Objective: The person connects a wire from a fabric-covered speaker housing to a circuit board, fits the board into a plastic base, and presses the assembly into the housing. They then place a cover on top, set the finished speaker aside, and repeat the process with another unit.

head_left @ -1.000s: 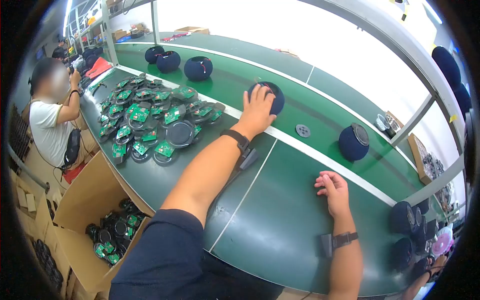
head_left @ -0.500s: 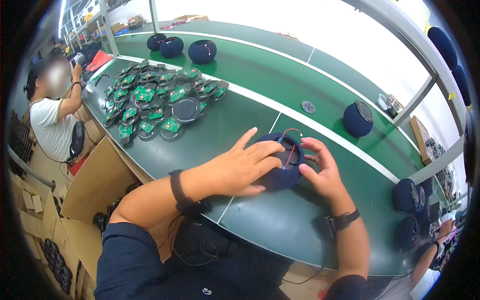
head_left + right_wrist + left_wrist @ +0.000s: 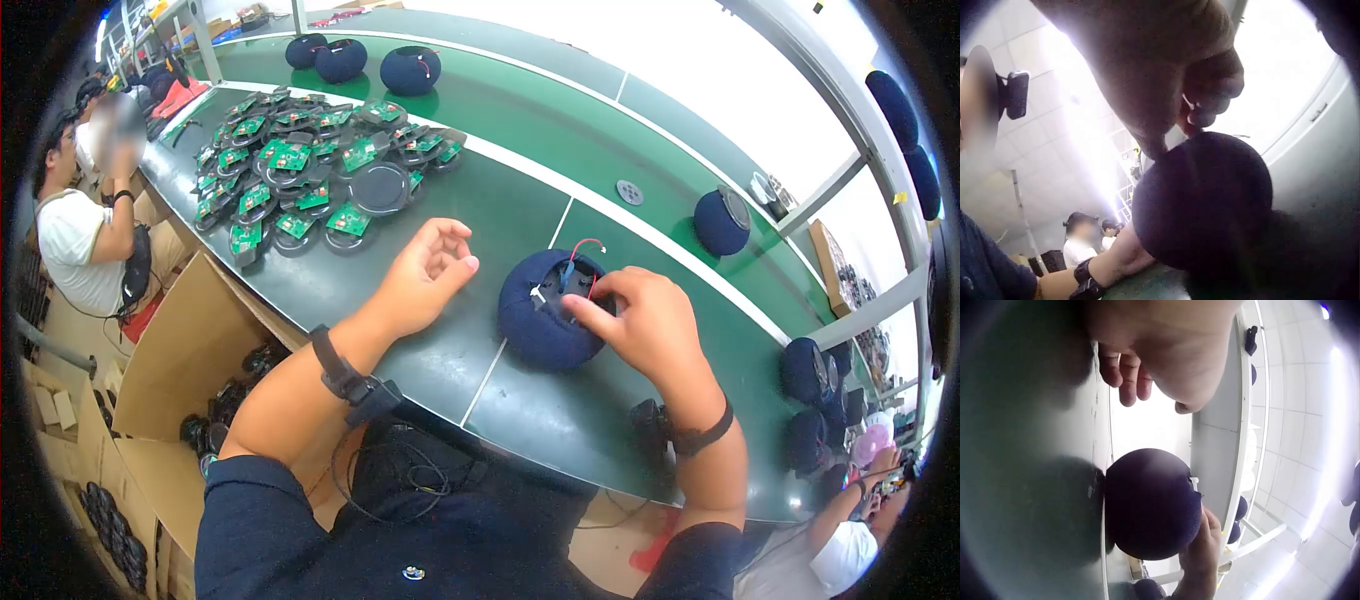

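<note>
A round, dark blue fabric-covered speaker shell (image 3: 540,325) sits on the near green table, its open top showing a black cavity, a red wire (image 3: 583,243) and a white connector. My right hand (image 3: 655,320) grips its right rim, thumb over the opening and fingers at the far side. Apart from the shell, to its left, my left hand (image 3: 420,280) hovers with loosely bent fingers and holds nothing. In the left wrist view the shell (image 3: 1150,506) stands below that hand. The right wrist view has the right fingers at the top of the shell (image 3: 1204,200).
A heap of black discs with green circuit boards (image 3: 290,155) covers the table's left. Several blue shells (image 3: 410,72) and a grey disc (image 3: 629,192) lie on the green belt (image 3: 520,110). A cardboard box (image 3: 190,360) stands at left; a person (image 3: 90,240) works beyond.
The left hand picked the blue shell off the belt and brought it to the near table, where both hands met it. It has since drawn back left, while the right hand stays on the rim.
</note>
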Demonstrator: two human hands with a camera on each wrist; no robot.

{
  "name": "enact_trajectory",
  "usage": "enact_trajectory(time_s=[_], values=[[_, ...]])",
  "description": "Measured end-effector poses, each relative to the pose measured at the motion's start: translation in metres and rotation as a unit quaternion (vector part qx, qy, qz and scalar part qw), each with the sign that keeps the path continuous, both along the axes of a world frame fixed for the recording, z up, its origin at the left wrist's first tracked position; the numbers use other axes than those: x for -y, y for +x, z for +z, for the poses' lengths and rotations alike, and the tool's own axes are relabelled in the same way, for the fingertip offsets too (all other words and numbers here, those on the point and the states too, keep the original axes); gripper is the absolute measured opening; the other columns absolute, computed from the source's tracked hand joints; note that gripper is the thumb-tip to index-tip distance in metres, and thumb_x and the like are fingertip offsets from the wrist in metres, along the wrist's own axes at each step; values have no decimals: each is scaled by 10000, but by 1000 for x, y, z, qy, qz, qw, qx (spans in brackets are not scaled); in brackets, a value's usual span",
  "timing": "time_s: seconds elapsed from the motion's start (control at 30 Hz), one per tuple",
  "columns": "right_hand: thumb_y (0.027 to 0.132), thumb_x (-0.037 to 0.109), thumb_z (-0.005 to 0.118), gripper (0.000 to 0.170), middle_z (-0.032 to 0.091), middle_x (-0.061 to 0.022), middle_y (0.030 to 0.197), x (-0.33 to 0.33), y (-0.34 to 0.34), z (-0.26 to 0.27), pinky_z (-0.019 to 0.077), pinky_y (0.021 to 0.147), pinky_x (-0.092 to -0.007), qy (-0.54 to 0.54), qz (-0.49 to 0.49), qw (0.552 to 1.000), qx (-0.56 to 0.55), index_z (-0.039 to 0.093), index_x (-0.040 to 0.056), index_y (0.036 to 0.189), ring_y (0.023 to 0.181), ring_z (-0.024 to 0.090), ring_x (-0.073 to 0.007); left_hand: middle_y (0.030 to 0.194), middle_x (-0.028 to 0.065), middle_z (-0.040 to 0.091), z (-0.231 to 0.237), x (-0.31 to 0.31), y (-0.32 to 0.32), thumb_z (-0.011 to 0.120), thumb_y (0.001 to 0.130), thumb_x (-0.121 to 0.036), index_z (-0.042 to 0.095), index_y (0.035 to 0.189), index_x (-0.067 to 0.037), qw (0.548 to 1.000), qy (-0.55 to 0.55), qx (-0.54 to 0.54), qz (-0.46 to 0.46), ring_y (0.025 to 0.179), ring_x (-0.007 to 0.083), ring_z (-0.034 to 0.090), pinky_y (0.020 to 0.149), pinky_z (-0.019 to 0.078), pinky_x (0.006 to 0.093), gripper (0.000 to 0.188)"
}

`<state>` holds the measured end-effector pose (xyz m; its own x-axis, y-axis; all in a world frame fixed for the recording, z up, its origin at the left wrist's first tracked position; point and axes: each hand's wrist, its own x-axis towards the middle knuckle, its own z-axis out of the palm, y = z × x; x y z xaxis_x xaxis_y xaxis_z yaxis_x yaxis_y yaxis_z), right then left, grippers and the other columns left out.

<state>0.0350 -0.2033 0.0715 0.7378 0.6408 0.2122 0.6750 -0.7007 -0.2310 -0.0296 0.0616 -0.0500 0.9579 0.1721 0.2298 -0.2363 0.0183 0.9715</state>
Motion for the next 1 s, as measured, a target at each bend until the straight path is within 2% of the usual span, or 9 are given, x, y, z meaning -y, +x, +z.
enact_trajectory(time_s=[0.23, 0.3, 0.5, 0.53, 0.57, 0.63, 0.67, 0.77, 1.0], values=[[838, 287, 741, 245, 645, -89, 769, -8, -5, 9, 479, 611, -351, 9, -47, 984, -170, 709, 45, 826, 649, 615, -229, 1011, 4, 558, 1, 0, 0, 643, 960, -84, 480, 1267, -64, 999, 21, -6, 30, 804, 48, 533, 725, 460, 218, 349], [831, 175, 738, 152, 654, -68, 827, 2, -6, -1, 434, 582, -287, 131, -12, 965, -225, 686, 38, 869, 610, 542, -139, 982, -10, 561, 4, 1, -1, 653, 956, -87, 508, 1226, -66, 998, 32, -9, 56, 801, 36, 525, 723, 457, 213, 308], [843, 100, 740, 154, 691, -16, 907, 7, -8, -21, 400, 563, -225, 251, 55, 949, -181, 660, 43, 961, 619, 493, -58, 929, -7, 573, -17, -8, 7, 683, 939, -121, 593, 1065, -64, 985, 106, 42, 131, 840, 77, 550, 750, 457, 234, 165], [853, 82, 745, 194, 717, -10, 943, 6, -6, -24, 413, 564, -211, 273, 70, 937, -204, 653, 50, 1021, 650, 530, -48, 946, 48, 604, 9, -9, -7, 710, 890, -138, 601, 1068, -55, 956, 234, 6, 175, 885, 177, 599, 802, 478, 312, 225], [853, 82, 745, 194, 717, -10, 943, 7, -5, -28, 413, 564, -211, 278, 80, 934, -210, 653, 50, 1021, 650, 530, -48, 946, 48, 604, 9, -18, -14, 710, 890, -138, 601, 1068, -55, 953, 241, 1, 184, 885, 177, 599, 802, 478, 312, 225], [860, 69, 749, 218, 734, -28, 943, 10, -6, -35, 428, 567, -211, 285, 102, 929, -214, 646, 51, 1051, 681, 572, -53, 1041, 111, 616, 12, -42, -22, 726, 838, -180, 608, 1088, -44, 797, 524, 80, 289, 989, 291, 600, 863, 473, 398, 309], [865, 66, 749, 203, 734, -36, 925, 11, -8, -38, 440, 579, -214, 291, 115, 928, -203, 649, 51, 1040, 692, 590, -64, 1141, 139, 604, 18, -52, -28, 726, 819, -211, 620, 1090, -46, 764, 549, 44, 336, 1092, 342, 563, 891, 458, 456, 334], [876, 74, 739, 144, 730, -38, 897, 14, -9, -46, 451, 592, -223, 321, 134, 915, -206, 680, 44, 1004, 682, 591, -71, 1139, 124, 593, 17, -92, -42, 790, 799, -334, 640, 1188, -45, 686, 614, -77, 382, 1079, 325, 563, 870, 466, 450, 507], [889, 82, 717, 103, 725, -94, 876, 15, -8, -42, 505, 650, -279, 305, 160, 926, -157, 735, 7, 957, 755, 663, -176, 1142, 134, 569, 11, -89, -48, 847, 743, -394, 672, 963, -38, 729, 582, -25, 358, 1101, 347, 541, 877, 472, 448, 454]])
